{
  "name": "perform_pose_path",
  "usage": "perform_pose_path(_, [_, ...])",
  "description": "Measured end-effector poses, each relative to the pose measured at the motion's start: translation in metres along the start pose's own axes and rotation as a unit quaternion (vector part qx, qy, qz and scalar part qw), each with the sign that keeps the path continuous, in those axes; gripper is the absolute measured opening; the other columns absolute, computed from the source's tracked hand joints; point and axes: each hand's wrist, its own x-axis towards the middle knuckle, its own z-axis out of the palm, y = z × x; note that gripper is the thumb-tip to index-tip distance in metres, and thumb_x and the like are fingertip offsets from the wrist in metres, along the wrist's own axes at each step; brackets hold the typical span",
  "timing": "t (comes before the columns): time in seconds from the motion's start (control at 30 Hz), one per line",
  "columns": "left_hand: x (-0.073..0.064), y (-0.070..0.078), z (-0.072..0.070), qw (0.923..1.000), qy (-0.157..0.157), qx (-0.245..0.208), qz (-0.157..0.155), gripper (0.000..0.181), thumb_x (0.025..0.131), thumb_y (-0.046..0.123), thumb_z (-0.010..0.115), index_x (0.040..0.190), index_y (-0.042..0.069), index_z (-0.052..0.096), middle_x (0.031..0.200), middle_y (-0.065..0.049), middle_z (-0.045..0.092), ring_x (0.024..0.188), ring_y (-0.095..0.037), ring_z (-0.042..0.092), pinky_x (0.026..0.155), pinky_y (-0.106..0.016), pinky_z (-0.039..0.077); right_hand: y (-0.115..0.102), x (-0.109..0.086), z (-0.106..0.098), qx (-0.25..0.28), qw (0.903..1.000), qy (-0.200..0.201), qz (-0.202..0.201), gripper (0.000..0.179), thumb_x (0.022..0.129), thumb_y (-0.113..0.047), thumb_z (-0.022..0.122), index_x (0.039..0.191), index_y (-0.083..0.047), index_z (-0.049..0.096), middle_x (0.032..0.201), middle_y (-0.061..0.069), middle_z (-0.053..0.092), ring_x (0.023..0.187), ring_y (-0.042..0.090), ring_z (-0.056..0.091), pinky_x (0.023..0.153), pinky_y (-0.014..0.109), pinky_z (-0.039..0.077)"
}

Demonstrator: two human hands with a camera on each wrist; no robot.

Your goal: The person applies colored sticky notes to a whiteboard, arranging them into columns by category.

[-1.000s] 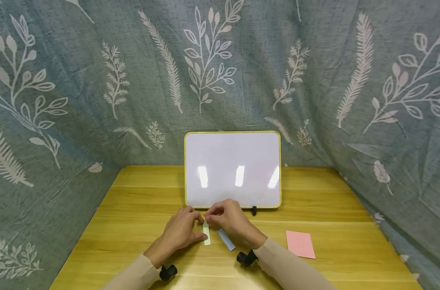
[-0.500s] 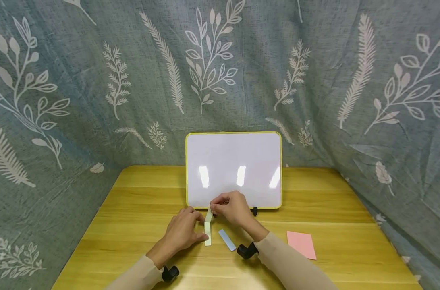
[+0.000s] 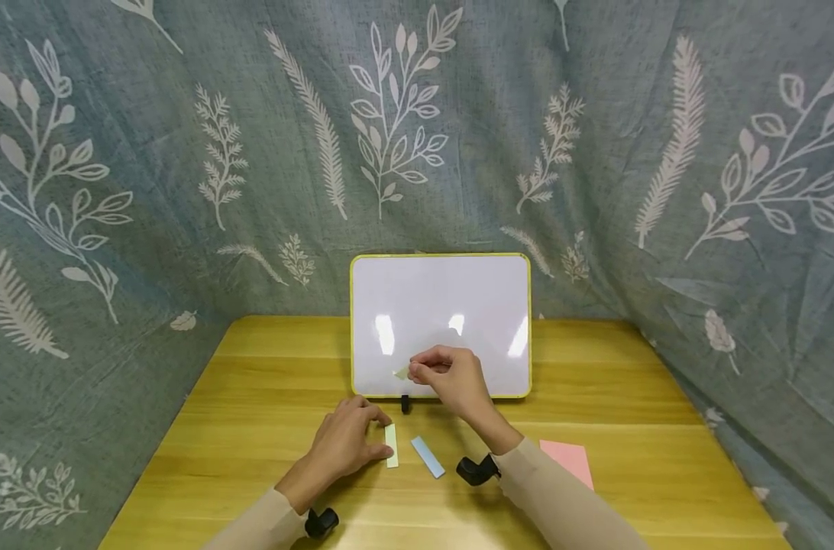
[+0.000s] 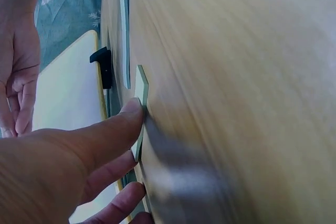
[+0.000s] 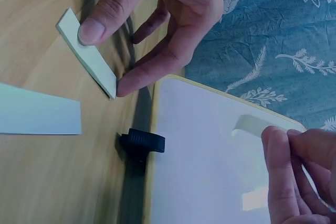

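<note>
With thumb and index finger, my left hand (image 3: 346,439) holds a narrow pale green pad of sticky notes (image 5: 88,51) on the table. My right hand (image 3: 454,380) is raised in front of the lower part of the whiteboard (image 3: 438,294). Between its thumb and fingers it pinches a single pale green sticky note (image 5: 254,124), whose free end curls out to the left. The frames do not show clearly whether that note touches the board. Between the two forearms a narrow light blue sticky note pad (image 3: 427,457) lies at a slant.
A pink square sticky note pad (image 3: 570,462) lies to the right, partly behind my right sleeve. At the whiteboard's lower edge a black foot (image 5: 143,141) juts onto the wooden table (image 3: 266,405). Leaf-patterned cloth (image 3: 252,153) surrounds the table.
My right hand has peeled the green note off the pad and carried it up and right, before the whiteboard. The left hand has stayed on the green pad.
</note>
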Motion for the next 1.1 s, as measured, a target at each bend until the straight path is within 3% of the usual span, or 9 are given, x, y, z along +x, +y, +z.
perform_pose_path(0.27, [-0.003,-0.001,-0.001,0.9999,0.004,-0.012,-0.004,0.042,0.087,0.036,0.106,0.121,0.018,0.089,0.125,-0.006,0.076,0.117,-0.03,0.069,0.094,-0.06,0.061,-0.006,0.005,0.001,-0.023,0.9972,0.017,-0.068,0.008,0.106,-0.017,0.089,0.114,-0.018,0.091,0.11,0.004,0.091,0.095,0.015,0.088,0.088,0.027,0.071])
perform_pose_path(0.43, [0.002,-0.003,-0.005,0.9991,0.018,-0.034,-0.02,0.037,0.095,0.039,0.099,0.124,0.019,0.088,0.122,-0.004,0.078,0.113,-0.027,0.074,0.093,-0.054,0.064,-0.015,0.013,0.001,-0.009,0.9933,0.049,-0.104,0.007,0.105,-0.017,0.089,0.113,-0.016,0.09,0.107,0.005,0.091,0.095,0.017,0.089,0.089,0.026,0.071])
perform_pose_path(0.6, [0.018,-0.006,-0.024,0.9929,0.064,-0.088,-0.048,0.026,0.107,0.036,0.088,0.127,0.019,0.086,0.127,-0.002,0.083,0.116,-0.029,0.081,0.096,-0.051,0.068,-0.021,0.023,0.004,0.005,0.9869,0.074,-0.143,0.011,0.105,-0.01,0.088,0.116,-0.01,0.09,0.112,0.011,0.091,0.101,0.028,0.09,0.091,0.024,0.07])
perform_pose_path(0.8, [0.05,-0.013,-0.058,0.9761,0.162,-0.141,-0.032,0.027,0.112,0.028,0.081,0.134,0.013,0.084,0.128,-0.009,0.084,0.115,-0.034,0.082,0.098,-0.054,0.068,-0.024,0.036,0.014,-0.012,0.9747,0.091,-0.204,0.015,0.105,-0.008,0.087,0.12,-0.004,0.09,0.114,0.013,0.09,0.099,0.033,0.09,0.089,0.026,0.071])
perform_pose_path(0.97, [0.085,-0.021,-0.083,0.9519,0.238,-0.193,-0.004,0.034,0.114,0.019,0.078,0.145,0.006,0.078,0.141,-0.019,0.075,0.116,-0.042,0.079,0.1,-0.06,0.066,-0.029,0.051,0.023,-0.036,0.9594,0.117,-0.254,0.016,0.104,-0.005,0.089,0.119,-0.003,0.091,0.117,0.012,0.09,0.101,0.031,0.09,0.092,0.031,0.072])
perform_pose_path(1.1, [0.112,-0.028,-0.097,0.9366,0.278,-0.213,0.0,0.042,0.114,0.017,0.077,0.155,0.006,0.071,0.151,-0.023,0.067,0.124,-0.046,0.073,0.098,-0.06,0.067,-0.031,0.063,0.028,-0.036,0.9491,0.134,-0.283,0.017,0.104,-0.002,0.087,0.121,-0.002,0.09,0.119,0.014,0.089,0.104,0.032,0.089,0.095,0.028,0.071])
